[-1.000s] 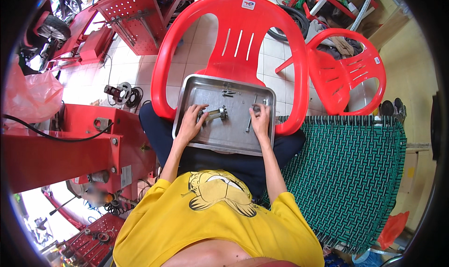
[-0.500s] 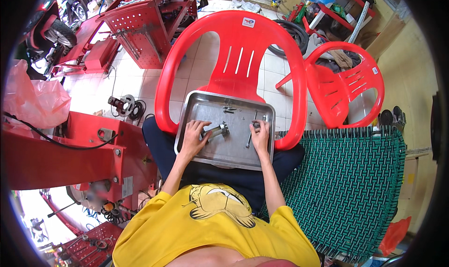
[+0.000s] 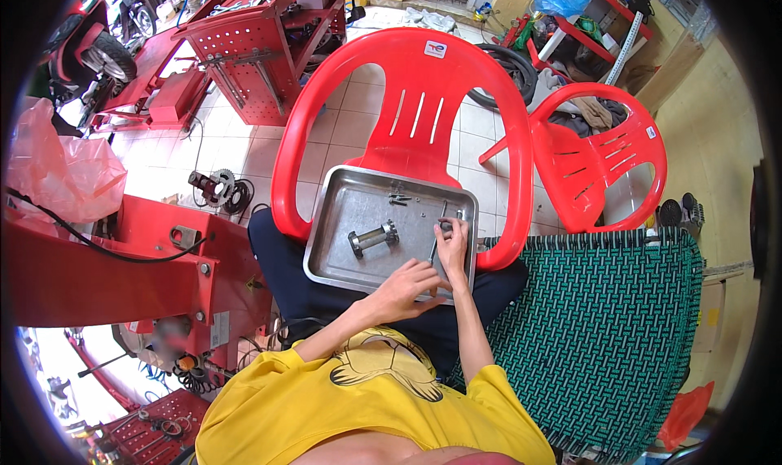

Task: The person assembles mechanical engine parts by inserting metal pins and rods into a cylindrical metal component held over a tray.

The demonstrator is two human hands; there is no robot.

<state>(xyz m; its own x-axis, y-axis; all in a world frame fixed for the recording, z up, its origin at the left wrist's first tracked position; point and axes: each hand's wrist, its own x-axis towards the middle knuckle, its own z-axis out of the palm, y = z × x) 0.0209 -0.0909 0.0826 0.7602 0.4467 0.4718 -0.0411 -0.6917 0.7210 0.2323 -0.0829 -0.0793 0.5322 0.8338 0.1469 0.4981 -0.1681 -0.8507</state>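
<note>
A metal tray (image 3: pixel 332 274) rests across my lap and the chair seat. In it lies a wheel hub (image 3: pixel 375 239), a metal cylinder with a flange at each end. Loose from both hands, it sits left of centre. My right hand (image 3: pixel 453 249) is closed at the tray's right side, fingertips round a long thin bolt (image 3: pixel 434 247) and against a small dark part. My left hand (image 3: pixel 410 287) hovers over the tray's near edge, fingers stretched towards the bolt's lower end, apparently holding nothing. Several small bolts (image 3: pixel 399 199) lie near the far side.
A red plastic chair (image 3: pixel 415 131) faces me, with a second red chair (image 3: pixel 607 160) at the right. A green woven seat (image 3: pixel 603 326) is beside my right leg. Red metal equipment (image 3: pixel 163 257) stands close on my left. A sprocket (image 3: pixel 215 188) lies on the tiled floor.
My left hand has let go of the hub and moved right and nearer to me, towards my right hand. The hub now lies on the tray. My right hand stays by the bolt.
</note>
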